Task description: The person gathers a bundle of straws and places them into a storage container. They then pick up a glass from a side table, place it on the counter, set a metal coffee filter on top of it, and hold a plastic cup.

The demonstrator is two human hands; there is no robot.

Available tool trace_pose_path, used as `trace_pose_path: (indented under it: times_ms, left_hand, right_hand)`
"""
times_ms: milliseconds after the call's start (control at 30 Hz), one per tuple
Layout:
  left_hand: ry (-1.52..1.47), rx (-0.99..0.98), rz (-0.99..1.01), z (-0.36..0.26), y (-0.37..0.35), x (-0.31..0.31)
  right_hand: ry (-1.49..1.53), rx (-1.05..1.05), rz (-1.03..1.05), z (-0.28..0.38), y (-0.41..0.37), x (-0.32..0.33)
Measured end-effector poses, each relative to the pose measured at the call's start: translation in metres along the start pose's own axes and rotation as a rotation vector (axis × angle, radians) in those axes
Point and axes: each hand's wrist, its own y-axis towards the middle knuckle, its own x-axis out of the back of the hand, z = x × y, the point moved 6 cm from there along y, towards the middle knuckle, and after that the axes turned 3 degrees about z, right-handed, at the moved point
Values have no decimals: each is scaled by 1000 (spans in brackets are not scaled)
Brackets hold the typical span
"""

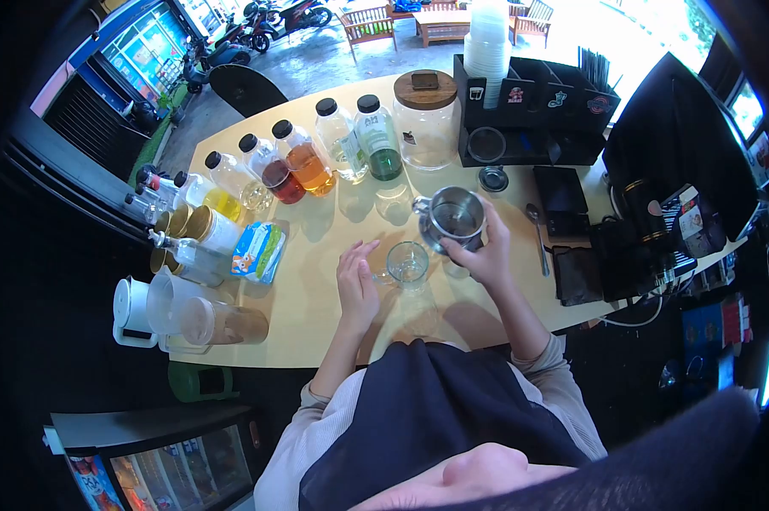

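Observation:
My right hand (pixel 486 247) is wrapped round a shiny metal cup (pixel 455 215), held above the wooden table to the right of a clear glass mug (pixel 407 264). The mug stands upright on the table, its handle on the left side. Beside that handle is my left hand (pixel 359 277), fingers apart and holding nothing; whether a fingertip touches the handle cannot be made out. What the metal cup contains is too dark to tell.
Bottles of coloured liquid (pixel 306 162) and a wood-lidded jar (pixel 425 119) line the table's far edge. A black organizer (pixel 529 111) holds cups. Plastic pitchers (pixel 170 302) and a tissue pack (pixel 258 252) stand left; a spoon (pixel 538 238) lies right.

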Motion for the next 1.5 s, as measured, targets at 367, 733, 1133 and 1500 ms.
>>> trace_pose_path:
  times_ms: [367, 733, 1133, 1500]
  left_hand:
    - [-232, 102, -57, 14, -5, -14]
    - [-374, 70, -59, 8, 1, -18]
    - [-492, 105, -78, 15, -8, -29]
    - [-564, 106, -98, 15, -9, -33]
  right_hand:
    - [12, -138, 283, -7, -31, -57]
    - [53, -53, 345, -12, -40, -72]
    - [111, -21, 367, -17, -42, -75]
    - [182, -16, 436, -15, -42, -79]
